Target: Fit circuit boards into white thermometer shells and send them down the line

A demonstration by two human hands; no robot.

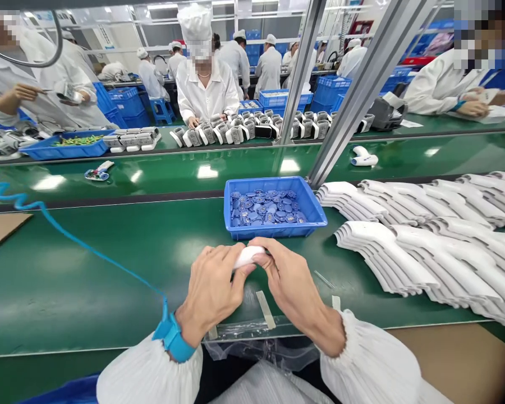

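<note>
Between my two hands is a white curved plastic shell [249, 256], mostly covered by the fingers. My left hand [212, 280] is closed round its left end, and a blue wrist strap [177, 338] with a coiled cord sits on that wrist. My right hand [292, 280] grips the right end, thumb and fingers pressed on it. Just beyond the hands stands a blue tray [273, 232] full of small blue oval parts [267, 207]. To the right, white curved shells [382, 252] lie nested in rows on the green bench.
Slanted metal posts [362, 78] rise behind the blue tray. A green conveyor [164, 174] runs across, carrying a white handheld device [364, 157]. A blue coiled cord [88, 247] stretches over the bench at left. Tape strips [265, 310] mark the near edge. A co-worker [206, 84] sits opposite.
</note>
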